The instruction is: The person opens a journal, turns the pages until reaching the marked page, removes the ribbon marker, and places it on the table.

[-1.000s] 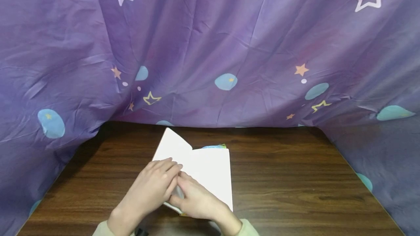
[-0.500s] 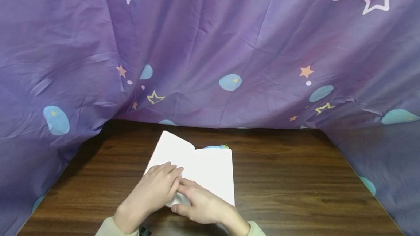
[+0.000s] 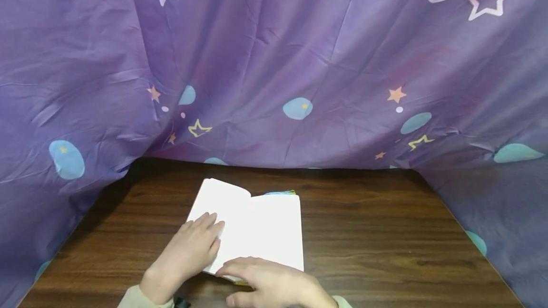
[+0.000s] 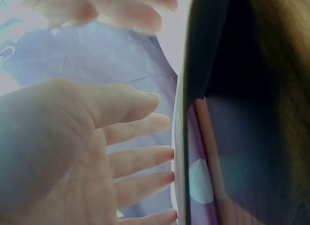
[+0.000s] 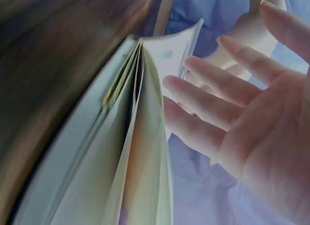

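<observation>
An open white booklet [image 3: 252, 225] lies flat on the brown tabletop [image 3: 385, 241]. The left hand [image 3: 190, 248] rests on its left page with straight fingers; the right hand [image 3: 269, 282], fingers relaxed, hovers at its near edge.

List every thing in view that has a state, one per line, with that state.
White-paged notebook: open, lying flat on the table, left page slightly lifted.
Left hand: fingers straight, pressing the left page.
Right hand: open, at the book's near edge.
Purple star-print cloth: draped, wrinkled.
Dark wooden table: bearing the book.
</observation>
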